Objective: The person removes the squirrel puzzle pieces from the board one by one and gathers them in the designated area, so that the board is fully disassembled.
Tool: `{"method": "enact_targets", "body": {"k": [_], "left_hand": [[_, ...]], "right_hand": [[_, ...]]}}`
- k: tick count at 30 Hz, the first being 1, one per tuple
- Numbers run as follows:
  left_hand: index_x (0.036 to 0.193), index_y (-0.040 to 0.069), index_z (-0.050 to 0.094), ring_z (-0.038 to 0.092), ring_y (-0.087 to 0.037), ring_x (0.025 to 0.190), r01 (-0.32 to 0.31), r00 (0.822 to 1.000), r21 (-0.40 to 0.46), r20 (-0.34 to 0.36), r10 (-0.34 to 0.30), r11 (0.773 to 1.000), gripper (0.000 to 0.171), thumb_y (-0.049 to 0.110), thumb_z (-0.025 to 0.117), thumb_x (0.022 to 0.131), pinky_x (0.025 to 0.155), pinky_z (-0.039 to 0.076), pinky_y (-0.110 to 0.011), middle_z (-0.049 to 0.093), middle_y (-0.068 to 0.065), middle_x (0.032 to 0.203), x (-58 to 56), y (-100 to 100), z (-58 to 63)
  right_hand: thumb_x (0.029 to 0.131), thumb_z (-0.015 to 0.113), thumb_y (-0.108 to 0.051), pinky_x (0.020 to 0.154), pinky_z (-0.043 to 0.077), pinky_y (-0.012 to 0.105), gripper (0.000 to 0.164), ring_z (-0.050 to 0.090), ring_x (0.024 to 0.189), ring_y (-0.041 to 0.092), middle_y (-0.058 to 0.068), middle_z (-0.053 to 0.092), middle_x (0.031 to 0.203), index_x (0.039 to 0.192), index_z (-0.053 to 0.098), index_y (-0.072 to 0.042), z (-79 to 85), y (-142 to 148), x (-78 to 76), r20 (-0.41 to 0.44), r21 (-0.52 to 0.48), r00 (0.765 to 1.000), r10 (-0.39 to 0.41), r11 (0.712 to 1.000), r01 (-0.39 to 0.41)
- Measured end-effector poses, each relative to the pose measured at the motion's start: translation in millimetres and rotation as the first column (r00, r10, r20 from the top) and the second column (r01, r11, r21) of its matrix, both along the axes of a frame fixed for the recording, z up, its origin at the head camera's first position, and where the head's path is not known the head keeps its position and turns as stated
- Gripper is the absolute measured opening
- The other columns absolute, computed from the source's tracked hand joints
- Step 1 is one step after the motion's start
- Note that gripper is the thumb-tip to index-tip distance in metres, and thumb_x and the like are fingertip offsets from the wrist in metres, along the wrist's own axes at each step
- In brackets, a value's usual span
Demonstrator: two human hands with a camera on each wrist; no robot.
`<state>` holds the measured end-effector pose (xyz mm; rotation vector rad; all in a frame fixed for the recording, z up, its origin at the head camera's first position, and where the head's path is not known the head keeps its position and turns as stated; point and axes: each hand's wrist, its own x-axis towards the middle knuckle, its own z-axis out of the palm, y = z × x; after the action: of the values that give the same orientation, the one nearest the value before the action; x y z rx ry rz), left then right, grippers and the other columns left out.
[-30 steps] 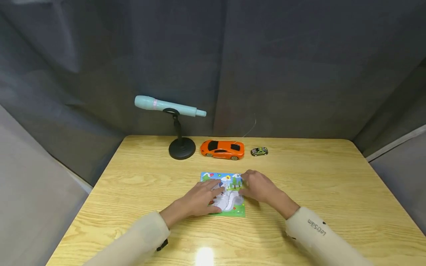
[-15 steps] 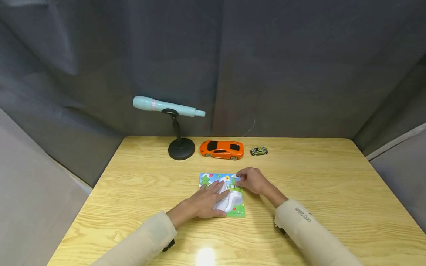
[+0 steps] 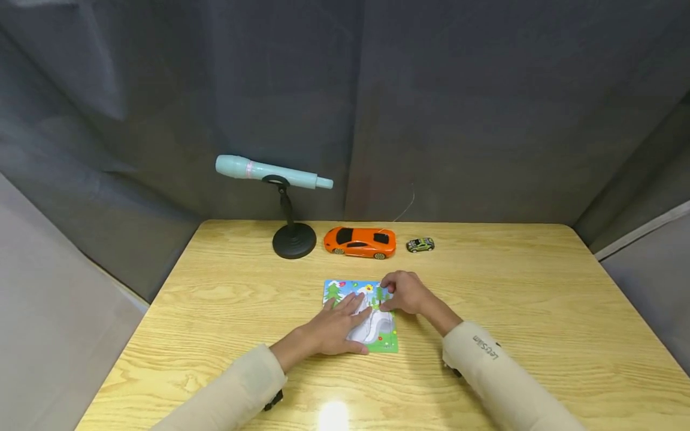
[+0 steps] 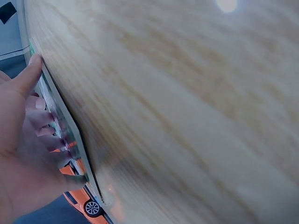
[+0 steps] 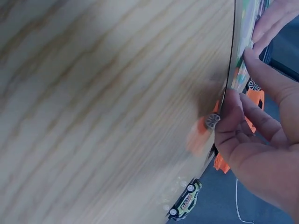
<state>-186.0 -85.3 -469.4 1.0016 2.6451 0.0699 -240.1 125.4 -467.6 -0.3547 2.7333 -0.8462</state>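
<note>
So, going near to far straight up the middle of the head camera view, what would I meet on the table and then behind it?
Flat square picture board in blue, green and grey → glossy orange toy sports car → dark grey fabric curtain.

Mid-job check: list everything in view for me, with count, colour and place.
puzzle: 1, multicoloured, on the table under the left hand
orange car: 1, orange and black, beyond the puzzle
small car: 1, green and black, right of the orange car
wire: 1, whitish, rising by the orange car's rear
stand: 1, black, left of the orange car
microphone: 1, light blue, on the stand
table: 1, light wood, below everything
curtain: dark grey, behind the table; panel count unclear
sleeves: 2, cream, on the forearms
left hand: 1, spread on the puzzle
right hand: 1, curled at the puzzle's right edge
</note>
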Motion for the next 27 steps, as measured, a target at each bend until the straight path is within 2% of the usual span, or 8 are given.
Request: {"method": "enact_targets", "body": {"k": [16, 22, 27], "left_hand": [[0.151, 0.018, 0.027, 0.009, -0.027, 0.149, -0.005, 1.000, 0.006, 0.013, 0.005, 1.000, 0.084, 0.065, 0.051, 0.086, 0.116, 0.015, -0.057, 0.006, -0.009, 0.161, 0.1, 1.8, 1.9], [0.150, 0.018, 0.028, 0.010, -0.028, 0.149, -0.011, 1.000, 0.019, 0.022, 0.011, 1.000, 0.084, 0.064, 0.053, 0.085, 0.116, 0.015, -0.056, 0.008, -0.010, 0.161, -0.7, 2.7, 1.4], [0.151, 0.018, 0.028, 0.010, -0.027, 0.149, -0.012, 1.000, 0.018, 0.022, 0.011, 1.000, 0.084, 0.065, 0.052, 0.085, 0.116, 0.015, -0.056, 0.007, -0.009, 0.161, -0.9, 2.3, 1.3]], "right_hand": [[0.071, 0.083, -0.013, 0.075, 0.044, 0.030, 0.047, 0.049, 0.083, 0.017, 0.009, 0.056, 0.095, 0.108, 0.057, -0.003, 8.2, -4.3, -5.9, 0.105, 0.036, 0.994, 0.019, 0.999, -0.023], [0.067, 0.085, -0.012, 0.082, 0.047, 0.033, 0.048, 0.050, 0.087, 0.019, 0.010, 0.056, 0.098, 0.106, 0.058, -0.002, 6.8, -5.5, -8.2, 0.105, 0.042, 0.995, 0.002, 0.999, -0.006], [0.068, 0.084, -0.011, 0.083, 0.048, 0.032, 0.044, 0.051, 0.086, 0.019, 0.009, 0.058, 0.097, 0.103, 0.059, -0.001, 7.0, -7.2, -9.5, 0.081, 0.037, 0.997, -0.012, 0.999, 0.009]]}}
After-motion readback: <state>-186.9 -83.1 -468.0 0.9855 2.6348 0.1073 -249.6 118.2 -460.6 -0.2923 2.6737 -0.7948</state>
